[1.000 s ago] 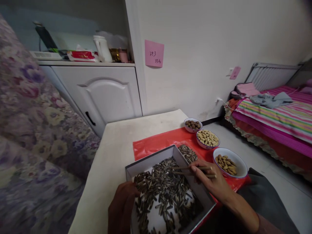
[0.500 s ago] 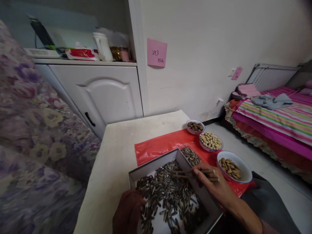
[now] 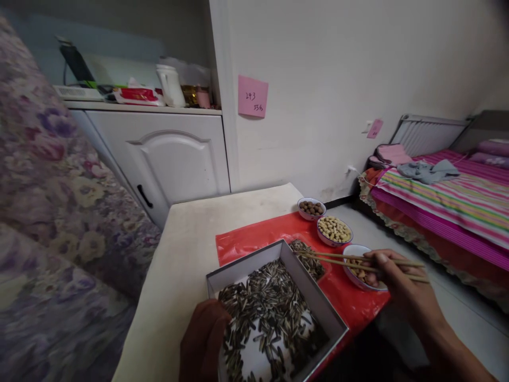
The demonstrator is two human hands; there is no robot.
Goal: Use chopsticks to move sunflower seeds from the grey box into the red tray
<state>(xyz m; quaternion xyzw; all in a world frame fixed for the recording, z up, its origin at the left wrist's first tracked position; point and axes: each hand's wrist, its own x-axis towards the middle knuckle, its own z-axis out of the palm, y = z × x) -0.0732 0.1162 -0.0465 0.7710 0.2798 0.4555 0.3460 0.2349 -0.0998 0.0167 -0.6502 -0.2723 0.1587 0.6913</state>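
My right hand (image 3: 393, 276) is closed around a pair of wooden chopsticks (image 3: 334, 258), in front of the bowl of almonds (image 3: 358, 284). Their tips are over a pile of striped sunflower seeds (image 3: 307, 259) beside the box; whether a seed is between them is too small to tell. My left hand (image 3: 204, 337) grips the left wall of a shallow white box (image 3: 318, 291). Dark sunflower seeds (image 3: 274, 297) are spread over the bottom of this box, with white patches showing between them.
A red plastic sheet (image 3: 246, 236) lies on the pale table (image 3: 167, 276). At its right edge stand a bowl of peanuts (image 3: 334, 231) and a bowl of round brown nuts (image 3: 311, 208). Behind are a white cabinet (image 3: 175, 159) and, at right, a bed (image 3: 429, 196).
My right hand has moved right with the chopsticks, whose tips went from above the seeds in the box to the pile outside it. My left hand stays at the box. The view has shifted slightly.
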